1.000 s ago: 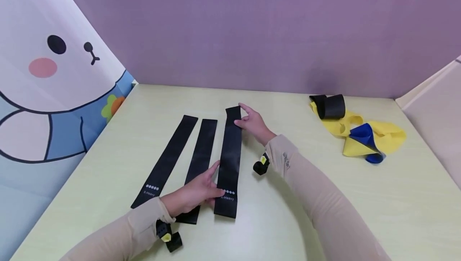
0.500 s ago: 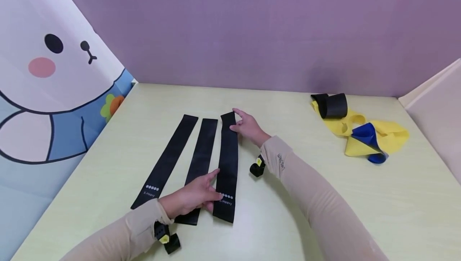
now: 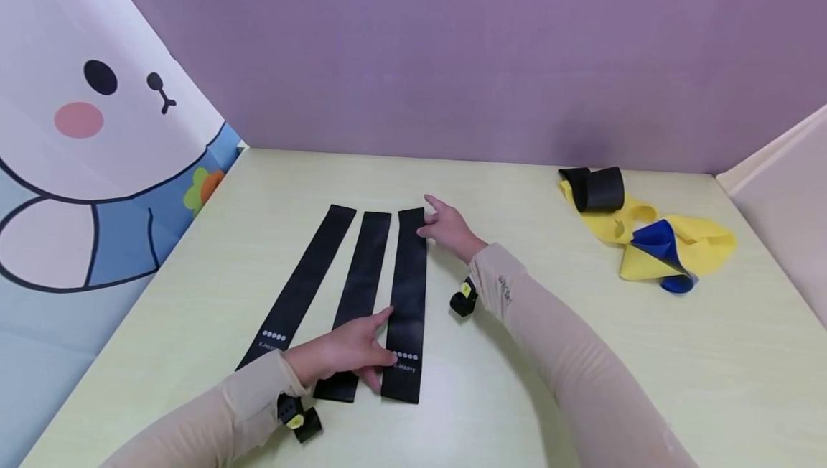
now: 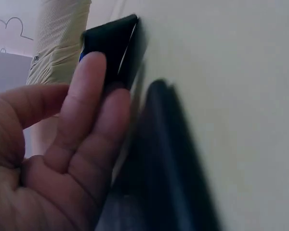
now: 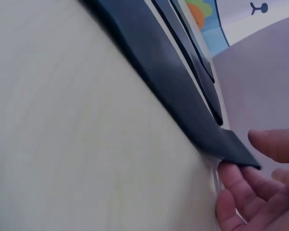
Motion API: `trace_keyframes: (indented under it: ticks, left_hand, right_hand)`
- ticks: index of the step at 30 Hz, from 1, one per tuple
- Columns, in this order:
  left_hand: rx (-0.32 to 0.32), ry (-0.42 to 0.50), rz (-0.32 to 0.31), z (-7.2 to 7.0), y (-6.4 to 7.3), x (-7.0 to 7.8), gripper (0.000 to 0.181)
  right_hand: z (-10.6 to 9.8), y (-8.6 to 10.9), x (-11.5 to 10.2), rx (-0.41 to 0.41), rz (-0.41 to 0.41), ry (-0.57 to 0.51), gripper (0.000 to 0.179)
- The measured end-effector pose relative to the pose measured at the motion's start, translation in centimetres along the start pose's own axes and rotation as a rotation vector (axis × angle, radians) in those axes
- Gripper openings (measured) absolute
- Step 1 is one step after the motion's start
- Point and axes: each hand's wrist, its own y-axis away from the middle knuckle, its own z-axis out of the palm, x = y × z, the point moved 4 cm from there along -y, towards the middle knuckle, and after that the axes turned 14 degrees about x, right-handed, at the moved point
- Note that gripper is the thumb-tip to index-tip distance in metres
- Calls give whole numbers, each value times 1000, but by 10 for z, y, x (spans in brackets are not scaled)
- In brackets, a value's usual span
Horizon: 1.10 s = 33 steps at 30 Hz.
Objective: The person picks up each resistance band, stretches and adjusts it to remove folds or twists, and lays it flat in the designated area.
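Observation:
Three flat black resistance bands lie lengthwise on the table: a left band (image 3: 300, 278), a middle band (image 3: 363, 267) and a right band (image 3: 408, 274). "X-Heavy" and a row of white dots mark the near ends of the left and right ones. At the right band's near left edge, my left hand (image 3: 349, 347) touches it with loosely spread fingers, partly covering the middle band. My right hand (image 3: 450, 230) is at its far end. In the right wrist view, fingers (image 5: 238, 185) lie under that slightly lifted end (image 5: 236, 149), the thumb apart from it.
At the back right lies a loose pile: a yellow band (image 3: 704, 238), a curled black band (image 3: 604, 189) and a blue band (image 3: 655, 238). A purple wall (image 3: 452, 59) stands behind the table (image 3: 549, 396). A cartoon-printed panel (image 3: 52, 188) closes the left side.
The right band has come down and slightly left and nearer, and now lies straight beside the middle one. Both hands moved with it, and their fingers have loosened on it.

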Motion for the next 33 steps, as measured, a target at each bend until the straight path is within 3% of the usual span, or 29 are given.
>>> trace_keyframes:
  ticks: [5, 10, 18, 22, 28, 33]
  left_hand:
    - [25, -165, 13, -3, 1, 6, 80]
    - [53, -322, 58, -7, 2, 16, 74]
    - [73, -503, 146, -14, -1, 36, 51]
    - [96, -591, 198, -12, -9, 46, 43]
    - [116, -593, 358, 0, -24, 70, 42]
    - [113, -545, 499, 11, -37, 91, 40]
  right_hand:
    - [-18, 2, 0, -5, -41, 89, 70]
    - [-48, 10, -1, 7, -105, 165, 53]
    - [-120, 25, 14, 82, -197, 306, 39]
    - [-161, 34, 26, 153, -180, 361, 37]
    - [-220, 56, 45, 218, -116, 433, 42]
    - [-259, 71, 61, 285, -142, 547, 41]
